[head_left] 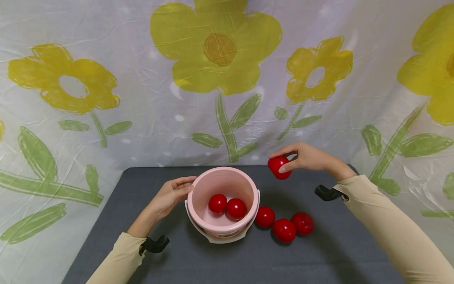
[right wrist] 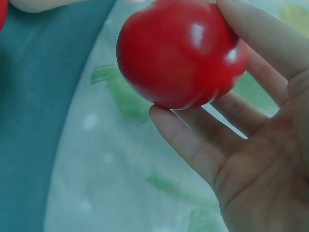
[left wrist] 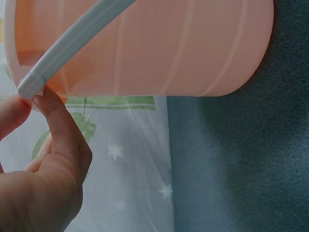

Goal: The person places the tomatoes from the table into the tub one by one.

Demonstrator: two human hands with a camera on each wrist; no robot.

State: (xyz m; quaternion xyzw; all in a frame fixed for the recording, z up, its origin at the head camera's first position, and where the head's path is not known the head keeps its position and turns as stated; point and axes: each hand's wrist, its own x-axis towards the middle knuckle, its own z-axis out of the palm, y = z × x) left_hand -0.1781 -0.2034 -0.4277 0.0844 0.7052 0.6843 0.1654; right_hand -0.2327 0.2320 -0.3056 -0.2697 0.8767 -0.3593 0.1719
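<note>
A pink bucket (head_left: 222, 227) with a white handle (left wrist: 72, 50) stands upright on the table, and two red balls (head_left: 227, 206) lie inside it. My left hand (head_left: 172, 196) pinches the bucket's left rim between thumb and fingers; the left wrist view shows this beside the handle's end. In my right hand (head_left: 307, 159) is another red ball (right wrist: 181, 53), gripped between thumb and fingers and held in the air to the right of the bucket. Below it, several red balls (head_left: 284, 230) rest on the table beside the bucket's right side.
The dark grey table (head_left: 227, 264) ends at a hanging cloth (head_left: 152, 130) printed with yellow flowers, close behind the bucket. Each wrist wears a black strap-like device (head_left: 328, 193) at the sleeve's end.
</note>
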